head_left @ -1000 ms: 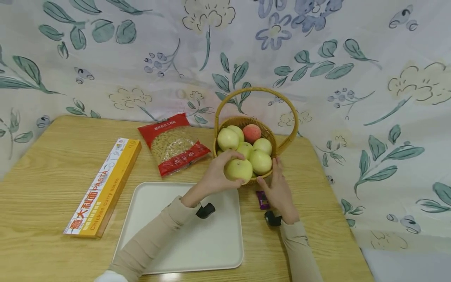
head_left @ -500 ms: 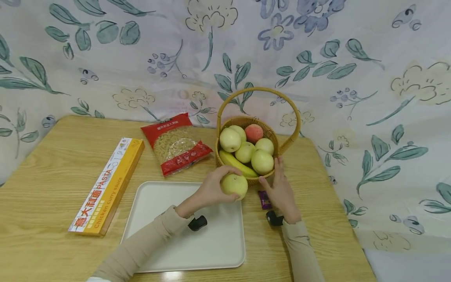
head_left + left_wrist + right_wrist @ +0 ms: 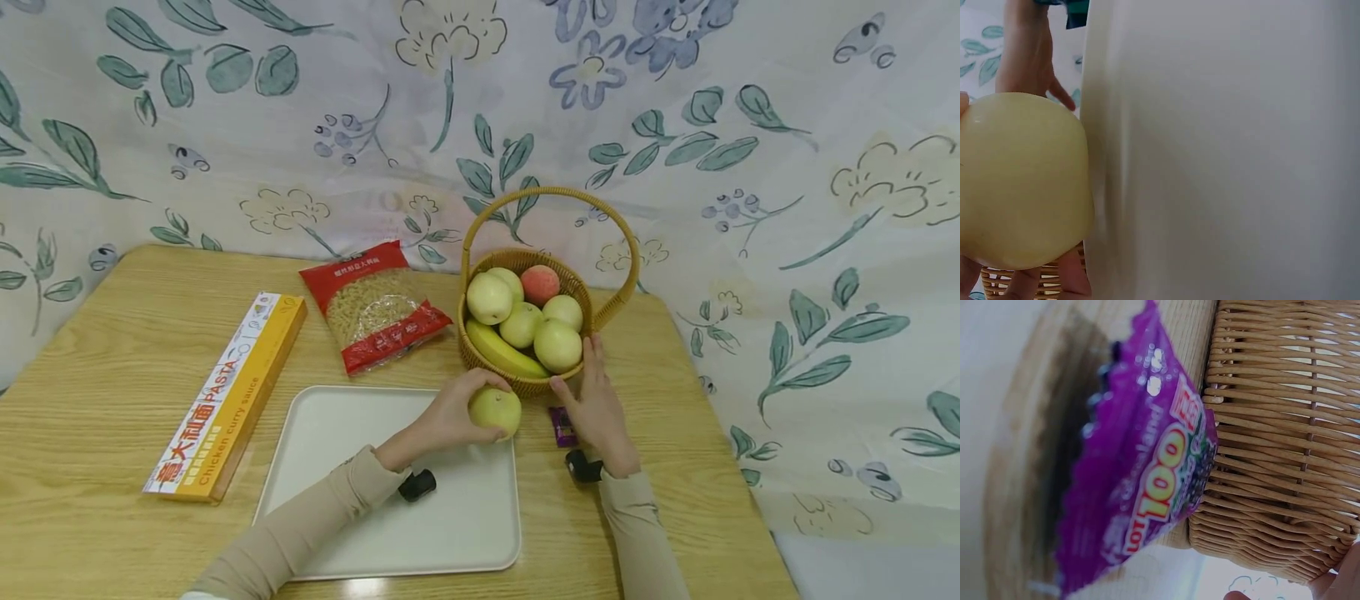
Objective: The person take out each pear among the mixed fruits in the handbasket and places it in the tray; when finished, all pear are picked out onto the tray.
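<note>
In the head view my left hand (image 3: pixel 446 419) grips a yellow-green apple (image 3: pixel 495 412) between thumb and fingers. It is over the right back corner of the white tray (image 3: pixel 420 525), just in front of the wicker basket (image 3: pixel 529 385). Close up in the left wrist view, the apple (image 3: pixel 1022 181) appears beside the tray's rim. My right hand (image 3: pixel 600 412) rests its fingers, mostly straight, against the basket's right front side. Inside the basket lie a banana (image 3: pixel 498 350), several more yellow-green apples (image 3: pixel 558 345) and a reddish peach (image 3: pixel 540 284).
A small purple candy packet (image 3: pixel 562 426) lies by my right hand, in front of the basket. The red bag of pasta (image 3: pixel 375 308) lies left of the basket. Farther left is a long yellow and white pasta box (image 3: pixel 228 400). Floral cloth (image 3: pixel 337 100) hangs behind the wooden table (image 3: pixel 90 417).
My left hand has carried the apple from the basket's front down and toward the tray, uncovering the banana. My right hand has stayed on the basket.
</note>
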The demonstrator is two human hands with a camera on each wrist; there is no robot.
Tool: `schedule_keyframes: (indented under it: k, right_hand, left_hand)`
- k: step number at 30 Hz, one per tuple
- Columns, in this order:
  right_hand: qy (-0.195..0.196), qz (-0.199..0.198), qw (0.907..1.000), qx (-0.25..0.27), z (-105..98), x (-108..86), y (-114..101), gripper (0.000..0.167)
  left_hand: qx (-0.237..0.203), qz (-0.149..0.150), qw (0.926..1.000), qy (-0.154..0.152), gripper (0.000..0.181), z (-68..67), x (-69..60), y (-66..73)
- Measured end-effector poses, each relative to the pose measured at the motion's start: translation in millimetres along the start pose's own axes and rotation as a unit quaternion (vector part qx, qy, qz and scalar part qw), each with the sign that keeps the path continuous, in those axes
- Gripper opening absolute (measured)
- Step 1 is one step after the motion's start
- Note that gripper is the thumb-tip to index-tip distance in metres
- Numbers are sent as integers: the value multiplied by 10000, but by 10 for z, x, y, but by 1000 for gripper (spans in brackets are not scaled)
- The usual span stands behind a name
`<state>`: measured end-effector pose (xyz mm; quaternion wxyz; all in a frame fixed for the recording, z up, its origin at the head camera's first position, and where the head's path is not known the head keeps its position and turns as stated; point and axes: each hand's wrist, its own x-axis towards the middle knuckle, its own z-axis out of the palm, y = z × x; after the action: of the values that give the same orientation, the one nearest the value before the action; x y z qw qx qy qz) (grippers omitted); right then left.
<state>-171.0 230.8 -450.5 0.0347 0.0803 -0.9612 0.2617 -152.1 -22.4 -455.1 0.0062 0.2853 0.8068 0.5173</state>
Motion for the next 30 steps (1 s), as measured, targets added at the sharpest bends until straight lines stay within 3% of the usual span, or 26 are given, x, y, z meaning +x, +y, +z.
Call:
schedule_keyframes:
  k: [9, 22, 26, 30]
  right_hand:
    - [-75, 25, 10000, 55, -12, -12, -5, 88]
    - [-119, 56, 9999, 87, 3, -9, 2, 88]
    - [-110, 22, 9999, 93, 8, -10, 9, 88]
    - [-81, -3, 9999, 96, 8, -11, 15, 88]
  left_hand:
    - [27, -284, 9996, -3, 51, 11, -4, -25]
    - [127, -502, 9986, 83, 58, -73, -39, 101]
    - [-159, -872, 9955, 340, 58, -204, -43, 220]
    - [-650, -1183, 9877, 785, 57, -365, 49, 338]
